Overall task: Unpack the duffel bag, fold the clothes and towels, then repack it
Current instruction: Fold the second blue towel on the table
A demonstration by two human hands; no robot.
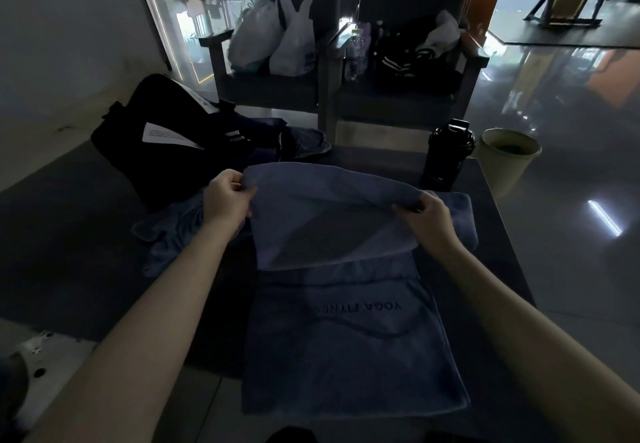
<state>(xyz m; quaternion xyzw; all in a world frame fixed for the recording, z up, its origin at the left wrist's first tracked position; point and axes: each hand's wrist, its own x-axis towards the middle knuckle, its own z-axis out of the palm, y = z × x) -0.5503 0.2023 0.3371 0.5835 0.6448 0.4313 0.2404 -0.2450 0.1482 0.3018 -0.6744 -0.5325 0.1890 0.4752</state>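
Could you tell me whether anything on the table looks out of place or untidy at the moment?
Mostly no. The left hand and right hand are folding the blue-grey printed towel evenly. Only the crumpled blue cloth beside the black duffel bag lies unfolded.

Dim indoor scene, underexposed around the grip: the grey towel (pixel 332 221) pinched between the left hand (pixel 230 197) and right hand (pixel 427 216) reads muddy and low in contrast. Daylight enters from beyond the hands, at upper right, throwing glare and streaked reflections across the polished floor (pixel 571 172). The duffel bag (pixel 162 145), left of the grip, sinks into near-black shadow. Wide-angle distortion bends the frame edges; far background detail is soft.
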